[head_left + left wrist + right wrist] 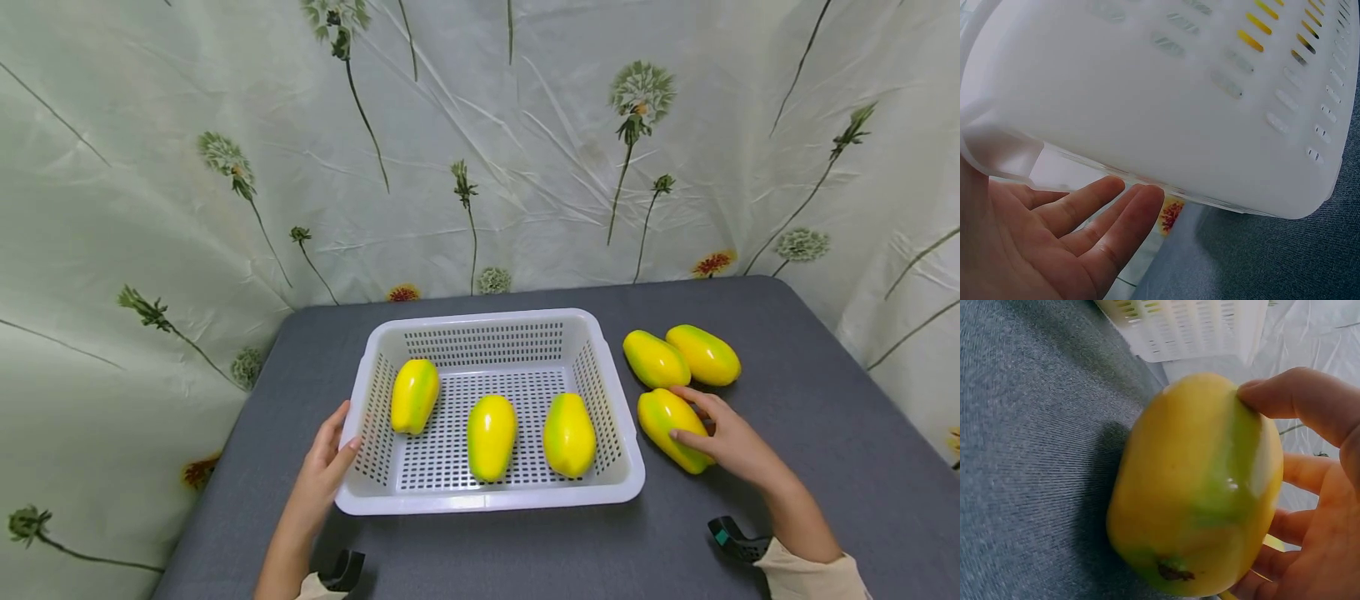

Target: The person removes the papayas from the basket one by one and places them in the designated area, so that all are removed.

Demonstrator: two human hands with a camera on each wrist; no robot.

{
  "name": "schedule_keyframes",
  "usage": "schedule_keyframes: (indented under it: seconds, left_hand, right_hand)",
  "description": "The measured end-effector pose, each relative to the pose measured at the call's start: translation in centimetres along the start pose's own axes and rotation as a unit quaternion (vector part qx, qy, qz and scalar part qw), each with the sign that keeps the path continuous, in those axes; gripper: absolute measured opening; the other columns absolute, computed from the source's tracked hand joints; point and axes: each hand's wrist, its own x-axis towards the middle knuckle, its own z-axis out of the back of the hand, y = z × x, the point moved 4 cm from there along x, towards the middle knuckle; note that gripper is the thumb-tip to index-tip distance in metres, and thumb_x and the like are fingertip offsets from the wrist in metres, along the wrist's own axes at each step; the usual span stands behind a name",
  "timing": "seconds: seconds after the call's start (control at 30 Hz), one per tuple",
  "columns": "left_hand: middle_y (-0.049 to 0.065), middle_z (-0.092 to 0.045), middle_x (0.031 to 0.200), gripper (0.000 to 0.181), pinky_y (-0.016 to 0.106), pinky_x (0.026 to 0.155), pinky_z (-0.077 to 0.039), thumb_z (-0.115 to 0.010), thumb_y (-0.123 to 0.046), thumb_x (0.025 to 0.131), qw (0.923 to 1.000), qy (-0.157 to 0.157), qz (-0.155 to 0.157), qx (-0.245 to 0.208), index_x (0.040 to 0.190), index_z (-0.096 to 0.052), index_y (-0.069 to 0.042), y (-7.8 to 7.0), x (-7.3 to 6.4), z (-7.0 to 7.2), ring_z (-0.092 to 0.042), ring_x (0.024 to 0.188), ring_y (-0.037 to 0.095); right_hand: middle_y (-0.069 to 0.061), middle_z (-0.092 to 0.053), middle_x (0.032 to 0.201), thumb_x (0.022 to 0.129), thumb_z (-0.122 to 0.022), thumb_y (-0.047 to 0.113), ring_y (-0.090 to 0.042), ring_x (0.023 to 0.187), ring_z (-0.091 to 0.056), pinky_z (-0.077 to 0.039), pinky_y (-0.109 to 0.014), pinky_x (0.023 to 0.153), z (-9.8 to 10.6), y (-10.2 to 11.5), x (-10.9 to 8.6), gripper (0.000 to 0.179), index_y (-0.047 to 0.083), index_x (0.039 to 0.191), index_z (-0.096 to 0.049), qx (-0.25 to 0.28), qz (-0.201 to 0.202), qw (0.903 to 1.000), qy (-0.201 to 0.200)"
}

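Observation:
At the left side of a white plastic basket (pixel 487 503), my left hand (pixel 327 462) holds the rim, thumb over the edge and fingers against the outside wall. In the left wrist view, the fingers (pixel 1141 215) lie under the rim. My right hand (pixel 723 437) grips a yellow-green papaya (pixel 670 425) to the right of the basket, thumb on one side and fingers on the other. The right wrist view shows this papaya (pixel 1191 487) close over the grey cloth, its dark stem end visible. Inside the basket lie three similar papayas, left (pixel 415 397), middle (pixel 491 437) and right (pixel 569 435).
Two more papayas, one nearer the basket (pixel 656 358) and one farther right (pixel 703 354), lie behind the gripped one. Grey cloth covers the table (pixel 817 400). A flower-patterned curtain (pixel 525 150) hangs behind and around it.

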Motion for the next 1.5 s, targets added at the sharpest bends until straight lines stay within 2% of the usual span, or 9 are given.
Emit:
schedule_keyframes:
  seconds: [0.2, 0.37, 0.5, 0.67, 1.0, 1.27, 1.37, 1.5]
  left_hand:
    - [0.023, -0.033, 0.136, 0.059, 0.042, 0.075, -0.049, -0.046, -0.013, 0.094, 1.0, 0.001, 0.001, 0.0, 0.142, -0.013, -0.006, 0.1, 0.0, 0.0, -0.051, 0.103, 0.02]
    - [0.022, -0.032, 0.136, 0.059, 0.047, 0.076, -0.047, -0.046, -0.013, 0.094, 1.0, -0.003, 0.003, 0.002, 0.143, -0.013, -0.006, 0.0, 0.1, 0.0, -0.049, 0.105, 0.027]
    - [0.023, -0.031, 0.137, 0.059, 0.051, 0.076, -0.046, -0.046, -0.014, 0.094, 1.0, -0.002, 0.004, -0.004, 0.143, -0.013, -0.007, -0.1, 0.1, -0.1, -0.046, 0.108, 0.035]
    - [0.024, -0.029, 0.138, 0.06, 0.053, 0.075, -0.045, -0.046, -0.014, 0.095, 0.9999, 0.003, 0.003, -0.013, 0.143, -0.012, -0.008, -0.2, 0.0, -0.2, -0.043, 0.11, 0.042]
    - [0.025, -0.028, 0.138, 0.06, 0.054, 0.075, -0.045, -0.046, -0.013, 0.094, 0.9999, -0.001, 0.0, -0.011, 0.143, -0.012, -0.007, -0.2, 0.0, -0.2, -0.042, 0.109, 0.043]
    - [0.023, -0.03, 0.138, 0.059, 0.052, 0.077, -0.045, -0.046, -0.014, 0.095, 1.0, -0.004, 0.001, -0.003, 0.143, -0.013, -0.007, 0.0, 0.0, -0.1, -0.044, 0.109, 0.038]
    - [0.022, -0.03, 0.138, 0.059, 0.05, 0.076, -0.046, -0.046, -0.014, 0.095, 1.0, -0.004, 0.002, -0.003, 0.143, -0.013, -0.008, 0.0, 0.0, -0.1, -0.045, 0.109, 0.037]
    - [0.023, -0.031, 0.137, 0.058, 0.048, 0.074, -0.048, -0.045, -0.014, 0.095, 1.0, -0.003, 0.003, -0.006, 0.143, -0.013, -0.008, -0.1, 0.0, -0.2, -0.046, 0.108, 0.037]
  right_hand:
    - [-0.027, -0.031, 0.128, 0.084, -0.063, 0.027, -0.041, 0.104, -0.036, -0.035, -0.056, 0.081, 0.2, 0.3, 0.1, 0.067, -0.003, 0.134, -0.03, 0.009, 0.019, 0.9997, -0.014]
    - [-0.027, -0.033, 0.128, 0.085, -0.062, 0.026, -0.041, 0.106, -0.036, -0.032, -0.057, 0.083, 0.8, 1.2, 0.2, 0.063, -0.004, 0.133, -0.033, 0.004, 0.043, 0.997, -0.063]
    - [-0.026, -0.034, 0.13, 0.084, -0.063, 0.024, -0.043, 0.11, -0.034, -0.029, -0.058, 0.086, 1.4, 2.4, 0.4, 0.062, -0.004, 0.132, -0.034, 0.007, 0.062, 0.9929, -0.102]
    - [-0.023, -0.036, 0.131, 0.083, -0.065, 0.018, -0.041, 0.111, -0.036, -0.029, -0.058, 0.088, 2.1, 4.9, 0.8, 0.061, -0.002, 0.132, -0.035, 0.023, 0.092, 0.9886, -0.117]
    - [-0.017, -0.039, 0.132, 0.081, -0.067, 0.018, -0.037, 0.113, -0.036, -0.029, -0.06, 0.088, 3.2, 10.0, 2.1, 0.064, 0.006, 0.135, -0.035, 0.034, 0.143, 0.9848, -0.094]
    - [-0.011, -0.038, 0.134, 0.08, -0.069, 0.02, -0.032, 0.118, -0.036, -0.031, -0.058, 0.091, 2.7, 13.8, 3.7, 0.064, 0.011, 0.135, -0.038, 0.038, 0.174, 0.9825, -0.055]
    - [-0.009, -0.039, 0.135, 0.08, -0.069, 0.022, -0.031, 0.118, -0.036, -0.03, -0.058, 0.091, 2.2, 15.2, 4.4, 0.064, 0.011, 0.135, -0.038, 0.032, 0.196, 0.9793, -0.038]
    - [-0.01, -0.041, 0.132, 0.08, -0.069, 0.018, -0.03, 0.117, -0.037, -0.03, -0.055, 0.093, 1.6, 16.9, 5.4, 0.063, 0.008, 0.134, -0.039, 0.03, 0.243, 0.9693, -0.017]
